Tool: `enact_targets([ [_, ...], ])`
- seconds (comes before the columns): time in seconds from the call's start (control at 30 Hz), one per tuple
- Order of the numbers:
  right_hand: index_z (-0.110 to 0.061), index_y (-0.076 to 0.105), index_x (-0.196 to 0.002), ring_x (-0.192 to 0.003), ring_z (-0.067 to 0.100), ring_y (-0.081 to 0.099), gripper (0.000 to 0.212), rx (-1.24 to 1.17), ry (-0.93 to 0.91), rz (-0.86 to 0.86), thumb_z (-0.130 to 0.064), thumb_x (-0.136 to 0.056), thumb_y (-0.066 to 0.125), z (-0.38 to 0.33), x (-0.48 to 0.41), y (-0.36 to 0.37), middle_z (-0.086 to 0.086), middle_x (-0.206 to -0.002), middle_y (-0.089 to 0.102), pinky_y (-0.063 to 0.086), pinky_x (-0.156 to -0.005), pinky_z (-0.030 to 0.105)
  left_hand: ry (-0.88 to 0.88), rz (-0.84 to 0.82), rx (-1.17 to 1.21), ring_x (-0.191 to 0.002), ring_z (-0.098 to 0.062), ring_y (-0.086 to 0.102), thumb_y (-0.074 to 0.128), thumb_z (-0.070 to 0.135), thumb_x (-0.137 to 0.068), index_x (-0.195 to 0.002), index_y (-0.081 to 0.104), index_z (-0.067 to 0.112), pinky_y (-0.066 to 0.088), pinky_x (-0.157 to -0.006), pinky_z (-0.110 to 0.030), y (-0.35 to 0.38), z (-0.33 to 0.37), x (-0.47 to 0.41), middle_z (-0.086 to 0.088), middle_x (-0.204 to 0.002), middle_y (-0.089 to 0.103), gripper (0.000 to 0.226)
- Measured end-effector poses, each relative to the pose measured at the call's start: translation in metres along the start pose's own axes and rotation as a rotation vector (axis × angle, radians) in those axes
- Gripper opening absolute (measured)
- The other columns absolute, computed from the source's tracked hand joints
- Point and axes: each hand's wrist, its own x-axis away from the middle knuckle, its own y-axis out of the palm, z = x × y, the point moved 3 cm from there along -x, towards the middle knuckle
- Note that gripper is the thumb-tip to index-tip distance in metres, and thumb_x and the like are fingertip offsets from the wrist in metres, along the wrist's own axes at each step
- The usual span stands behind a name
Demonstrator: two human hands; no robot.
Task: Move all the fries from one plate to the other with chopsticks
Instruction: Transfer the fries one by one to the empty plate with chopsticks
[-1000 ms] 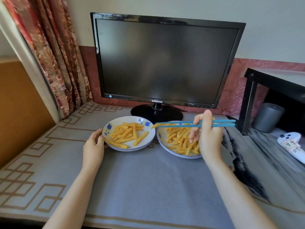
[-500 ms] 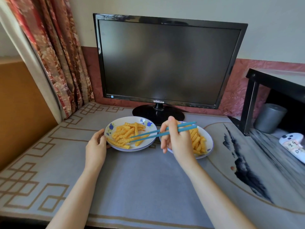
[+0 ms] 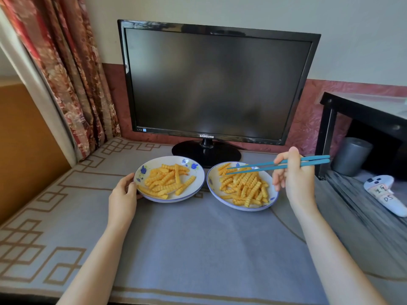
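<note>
Two white plates with blue flowers sit side by side on the grey mat. The left plate (image 3: 198,183) holds a pile of crinkle-cut fries (image 3: 168,181). The right plate (image 3: 211,186) holds a larger pile of fries (image 3: 244,188). My left hand (image 3: 122,195) grips the left plate's left rim. My right hand (image 3: 294,180) holds blue chopsticks (image 3: 277,166) pointing left, their tips slightly apart over the far left part of the right plate's fries. No fry is between the tips.
A black monitor (image 3: 215,84) stands on its stand right behind the plates. A patterned curtain (image 3: 66,73) hangs at the left. At the right are a black shelf (image 3: 363,115), a grey cup (image 3: 350,156) and a white controller (image 3: 385,194).
My right hand carried a fry on the chopsticks over to the left plate, then swung back right; the chopstick tips are now over the right plate. My left hand stayed on the left plate.
</note>
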Motion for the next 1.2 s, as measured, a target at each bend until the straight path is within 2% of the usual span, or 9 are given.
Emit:
enact_targets([
  [0.27,-0.011,0.054,-0.069,-0.03,0.018,0.037,0.046,0.074,-0.023,-0.025,-0.03,-0.105,0.032,0.006,-0.001,0.0,0.007,-0.036,0.046,0.032,-0.035,0.02,-0.001,0.001,-0.01,-0.088,-0.019,0.066,0.038,0.01,-0.1,-0.132,0.054,0.011,0.052,-0.088,-0.038,0.0,0.001,0.0,-0.006,-0.119,0.062,0.036],
  [0.43,-0.009,0.054,-0.07,-0.031,0.019,0.038,0.047,0.065,-0.032,-0.055,-0.031,-0.105,0.032,0.011,0.003,0.008,0.007,-0.038,0.047,0.033,-0.037,0.022,0.002,0.0,-0.012,-0.086,-0.014,0.065,0.039,0.011,-0.1,-0.132,0.054,0.01,0.052,-0.089,-0.038,-0.001,0.001,0.001,-0.005,-0.12,0.062,0.036],
  [0.7,-0.01,0.049,-0.066,-0.03,0.018,0.04,0.046,-0.016,-0.043,0.025,-0.027,-0.105,0.032,0.004,0.01,0.007,0.006,-0.035,0.045,0.032,-0.036,0.018,-0.009,-0.001,0.001,-0.083,-0.01,0.064,0.038,0.008,-0.099,-0.132,0.054,0.009,0.05,-0.081,-0.03,-0.001,0.003,0.002,-0.005,-0.117,0.062,0.037],
  [0.8,-0.009,0.048,-0.065,-0.03,0.017,0.04,0.046,-0.07,-0.069,0.039,-0.024,-0.105,0.031,-0.01,0.015,0.011,0.004,-0.035,0.044,0.031,-0.035,0.017,-0.013,-0.001,0.004,-0.085,-0.015,0.065,0.038,0.008,-0.099,-0.132,0.054,0.009,0.048,-0.078,-0.027,-0.001,0.003,0.003,-0.006,-0.118,0.063,0.037],
  [0.97,-0.009,0.049,-0.066,-0.032,0.024,0.04,0.046,-0.165,0.0,-0.041,-0.028,-0.105,0.032,-0.019,0.03,0.036,0.009,-0.038,0.044,0.031,-0.037,0.019,-0.019,-0.007,0.008,-0.093,-0.022,0.065,0.038,0.008,-0.099,-0.133,0.053,0.009,0.048,-0.076,-0.025,-0.001,0.004,0.003,-0.008,-0.121,0.063,0.037],
  [1.2,-0.009,0.051,-0.066,-0.034,0.021,0.042,0.047,-0.158,0.034,-0.207,-0.027,-0.105,0.033,-0.008,0.059,0.09,0.01,-0.04,0.047,0.035,-0.038,0.019,-0.014,-0.007,0.023,-0.098,-0.024,0.065,0.038,0.007,-0.099,-0.132,0.054,0.008,0.048,-0.079,-0.027,0.0,0.005,0.004,-0.01,-0.122,0.062,0.036],
])
